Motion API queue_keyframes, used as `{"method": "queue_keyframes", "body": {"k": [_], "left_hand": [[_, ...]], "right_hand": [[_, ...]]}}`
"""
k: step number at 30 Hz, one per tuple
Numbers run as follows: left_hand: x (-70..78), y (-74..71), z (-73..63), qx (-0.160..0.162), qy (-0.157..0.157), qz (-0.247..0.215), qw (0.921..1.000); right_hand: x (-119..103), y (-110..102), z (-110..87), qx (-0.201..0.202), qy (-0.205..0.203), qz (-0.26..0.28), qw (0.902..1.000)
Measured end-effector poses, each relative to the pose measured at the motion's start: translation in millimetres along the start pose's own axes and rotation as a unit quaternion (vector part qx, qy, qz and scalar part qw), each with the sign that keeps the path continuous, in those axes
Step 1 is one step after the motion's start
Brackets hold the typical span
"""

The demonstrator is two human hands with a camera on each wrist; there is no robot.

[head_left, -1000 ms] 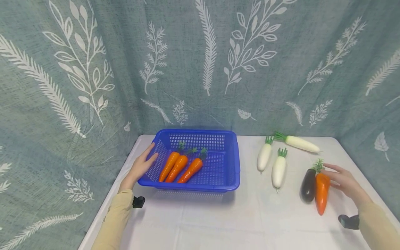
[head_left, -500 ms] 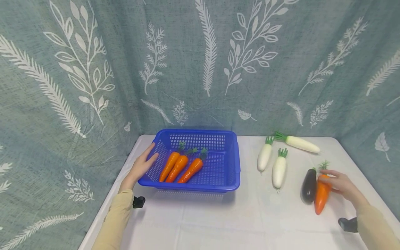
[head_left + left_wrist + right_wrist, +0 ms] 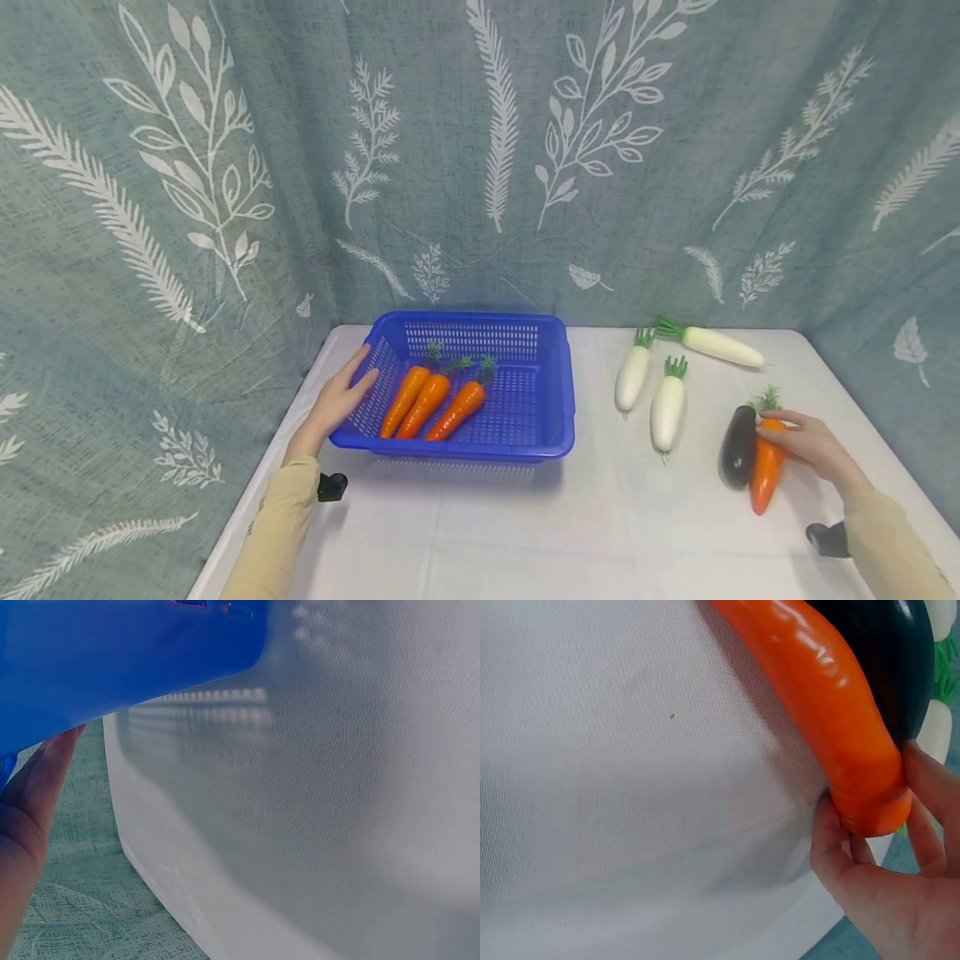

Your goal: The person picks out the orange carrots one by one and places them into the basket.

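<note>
My right hand (image 3: 810,446) grips an orange carrot (image 3: 765,483) near its leafy end. The right wrist view shows the thumb and fingers on both sides of the carrot's blunt end (image 3: 866,787). A dark eggplant (image 3: 738,450) lies right beside the carrot. My left hand (image 3: 333,404) lies along the left rim of a blue plastic basket (image 3: 480,450), its fingers straight and touching it. Three carrots (image 3: 431,404) with green tops lie inside the basket, on its left side. In the left wrist view, the fingertips are partly hidden by the basket.
Three white radishes (image 3: 667,412) with green tops lie between the basket and the eggplant, one of them crosswise at the back. A white cloth covers the table (image 3: 510,533). A green leaf-patterned curtain (image 3: 465,167) hangs behind and at both sides.
My right hand has closed around the carrot's top from its right side. The carrot has tilted slightly, its tip shifting left. My left hand and the basket have stayed in place.
</note>
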State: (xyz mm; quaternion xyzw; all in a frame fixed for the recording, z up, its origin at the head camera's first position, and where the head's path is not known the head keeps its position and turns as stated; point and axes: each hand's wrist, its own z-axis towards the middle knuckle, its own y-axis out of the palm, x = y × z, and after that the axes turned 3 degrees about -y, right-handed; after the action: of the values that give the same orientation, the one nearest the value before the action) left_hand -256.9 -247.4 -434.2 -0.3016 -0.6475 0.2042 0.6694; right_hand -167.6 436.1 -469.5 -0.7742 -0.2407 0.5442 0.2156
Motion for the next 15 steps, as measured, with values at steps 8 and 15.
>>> {"method": "queue_keyframes", "body": {"k": [8,15], "left_hand": [[-1.9,1.9,0.0,0.005,0.003,0.001,1.0000],[-2.8,3.3,-0.1,0.005,-0.001,0.001,1.0000]], "right_hand": [[0.1,0.1,-2.8,0.001,0.014,0.027,0.9995],[-1.3,1.3,-3.6,0.008,0.022,0.040,0.9989]]}}
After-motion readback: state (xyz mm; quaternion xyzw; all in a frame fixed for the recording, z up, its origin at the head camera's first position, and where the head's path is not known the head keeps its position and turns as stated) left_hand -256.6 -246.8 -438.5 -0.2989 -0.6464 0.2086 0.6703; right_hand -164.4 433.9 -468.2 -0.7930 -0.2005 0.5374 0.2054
